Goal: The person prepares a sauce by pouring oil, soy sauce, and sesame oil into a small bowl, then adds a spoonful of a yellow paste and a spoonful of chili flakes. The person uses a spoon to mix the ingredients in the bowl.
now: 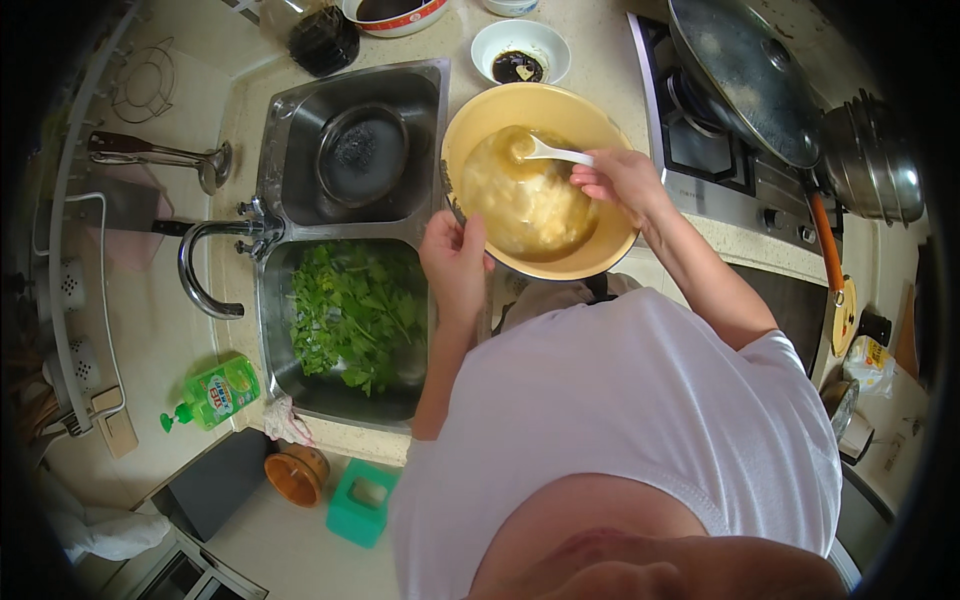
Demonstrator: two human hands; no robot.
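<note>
A large yellow enamel basin (465, 124) with a chipped rim is at the counter's front edge, in front of my body. Pale, wet batter-like mixture (536, 199) lies inside it, with yellowish liquid around it. My left hand (456, 251) grips the basin's near left rim, thumb on the inner side. In my right hand (619, 180) is the handle of a white spoon (559, 153); its bowl dips into the mixture near the far side. Just beyond the basin stands a white bowl (487, 49) with dark sauce in its bottom.
To the left is a double steel sink (442, 150); leafy greens (356, 315) fill the near basin, a round dish (364, 154) sits in the far one. A faucet (199, 259) arches over it. At right, a lidded wok (750, 75) rests on the gas stove (697, 187), its handle jutting forward.
</note>
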